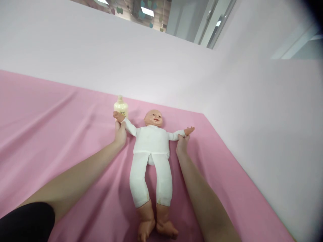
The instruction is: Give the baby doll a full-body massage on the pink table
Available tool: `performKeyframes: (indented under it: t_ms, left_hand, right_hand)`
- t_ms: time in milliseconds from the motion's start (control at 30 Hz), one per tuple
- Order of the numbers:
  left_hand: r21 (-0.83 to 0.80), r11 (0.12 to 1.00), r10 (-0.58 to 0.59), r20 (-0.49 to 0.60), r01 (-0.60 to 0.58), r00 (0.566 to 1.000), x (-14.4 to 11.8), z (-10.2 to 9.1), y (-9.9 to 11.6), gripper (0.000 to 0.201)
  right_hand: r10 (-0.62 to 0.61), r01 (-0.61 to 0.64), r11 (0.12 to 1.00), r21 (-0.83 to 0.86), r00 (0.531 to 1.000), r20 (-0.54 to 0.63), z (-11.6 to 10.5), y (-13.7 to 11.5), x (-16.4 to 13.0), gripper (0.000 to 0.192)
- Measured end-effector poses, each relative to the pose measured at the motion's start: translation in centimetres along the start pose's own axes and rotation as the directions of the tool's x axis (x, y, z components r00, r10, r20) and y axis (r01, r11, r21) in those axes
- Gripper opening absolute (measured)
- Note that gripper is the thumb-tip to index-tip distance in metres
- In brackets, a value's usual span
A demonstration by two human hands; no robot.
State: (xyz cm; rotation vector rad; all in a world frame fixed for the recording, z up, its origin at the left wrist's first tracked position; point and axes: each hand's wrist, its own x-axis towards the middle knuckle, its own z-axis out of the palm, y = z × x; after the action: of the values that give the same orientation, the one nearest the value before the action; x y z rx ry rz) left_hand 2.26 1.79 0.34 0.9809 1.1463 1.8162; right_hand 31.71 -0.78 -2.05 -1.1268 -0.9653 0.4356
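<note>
A baby doll [150, 144] in a white suit lies on its back on the pink sheet [50, 134], arms spread wide, bare feet toward me. My left hand [120, 132] grips the doll's arm on my left at the wrist. My right hand [182, 143] holds the doll's other arm at the wrist. A small pale yellow bottle [120, 106] stands upright on the sheet just beyond the doll's hand on the left.
The pink sheet covers a wide flat surface and ends at a white wall [252, 117] behind and to the right. Folds run across the sheet on the left.
</note>
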Motion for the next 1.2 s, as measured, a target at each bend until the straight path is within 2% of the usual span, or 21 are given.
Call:
performKeyframes:
  t_ms: [67,133,167,233,300,333,367,433,533,600,667,800,867,933,1000,1067,1133,1200]
  left_hand:
    - [0.072,0.990,0.112,0.134,-0.122,0.985,-0.4,0.1,0.1,0.036]
    - [0.152,0.955,0.206,0.283,-0.255,0.937,-0.9,0.3,0.3,0.043]
    - [0.195,0.922,0.248,0.366,-0.334,0.897,-1.0,0.4,0.3,0.045]
    - [0.271,0.823,0.297,0.544,-0.500,0.784,-1.3,0.6,0.4,0.047]
    - [0.322,0.717,0.270,0.690,-0.618,0.672,-1.4,0.7,0.3,0.046]
    - [0.339,0.677,0.248,0.731,-0.653,0.636,-1.4,0.8,0.2,0.045]
    - [0.353,0.645,0.232,0.755,-0.678,0.614,-1.3,0.8,0.2,0.044]
    - [0.376,0.601,0.219,0.771,-0.705,0.598,-1.3,0.7,0.0,0.045]
    - [0.400,0.562,0.206,0.780,-0.724,0.591,-1.3,0.6,0.0,0.046]
    - [0.414,0.560,0.206,0.769,-0.718,0.605,-1.5,0.7,0.2,0.045]
    - [0.421,0.586,0.222,0.739,-0.693,0.637,-1.6,0.7,0.5,0.045]
    - [0.365,0.712,0.270,0.646,-0.600,0.714,-1.7,0.8,0.7,0.047]
    - [0.322,0.786,0.278,0.578,-0.527,0.767,-1.5,0.7,0.4,0.047]
    - [0.278,0.863,0.257,0.476,-0.421,0.841,-1.2,0.6,0.0,0.045]
    - [0.200,0.937,0.201,0.357,-0.285,0.912,-0.8,0.4,-0.5,0.042]
    - [0.104,0.985,0.109,0.238,-0.136,0.965,-0.4,0.3,-0.8,0.038]
    - [0.026,1.000,0.000,0.138,-0.004,0.990,0.0,0.2,-1.0,0.035]
    - [-0.032,0.996,-0.086,0.069,0.088,0.994,0.3,0.1,-1.1,0.033]
  right_hand:
    - [-0.005,0.005,1.000,0.004,0.999,0.038,0.4,-1.5,-0.5,0.071]
    - [-0.045,0.050,0.998,-0.032,0.990,0.131,0.8,-2.6,-1.0,0.066]
    - [-0.066,0.078,0.995,-0.058,0.981,0.182,0.9,-3.0,-1.2,0.062]
    - [-0.111,0.148,0.982,-0.118,0.955,0.277,1.2,-3.5,-1.6,0.055]
    - [-0.178,0.260,0.951,-0.167,0.902,0.394,1.3,-3.6,-1.8,0.053]
    - [-0.205,0.317,0.930,-0.187,0.869,0.451,1.4,-3.5,-1.9,0.054]
    - [-0.221,0.362,0.909,-0.206,0.838,0.498,1.4,-3.5,-1.9,0.057]
    - [-0.225,0.411,0.879,-0.241,0.804,0.550,1.4,-3.4,-1.9,0.062]
    - [-0.217,0.423,0.861,-0.281,0.807,0.549,1.4,-3.3,-1.8,0.064]
    - [-0.218,0.423,0.861,-0.282,0.809,0.546,1.4,-3.3,-1.8,0.064]
    - [-0.216,0.408,0.872,-0.271,0.818,0.533,1.4,-3.3,-1.8,0.063]
    - [-0.166,0.295,0.925,-0.238,0.880,0.445,1.4,-3.1,-1.9,0.058]
    - [-0.113,0.205,0.956,-0.209,0.916,0.385,1.4,-2.9,-1.8,0.055]
    - [-0.061,0.122,0.977,-0.177,0.946,0.317,1.2,-2.6,-1.6,0.054]
    - [-0.038,0.073,0.988,-0.136,0.969,0.244,1.1,-2.2,-1.3,0.057]
    - [-0.020,0.034,0.996,-0.083,0.985,0.173,0.8,-1.7,-0.9,0.062]
    - [0.038,-0.035,0.999,-0.033,0.994,0.102,0.5,-1.1,-0.5,0.069]
    - [0.118,-0.118,0.993,-0.002,0.992,0.053,0.2,-0.5,-0.2,0.072]
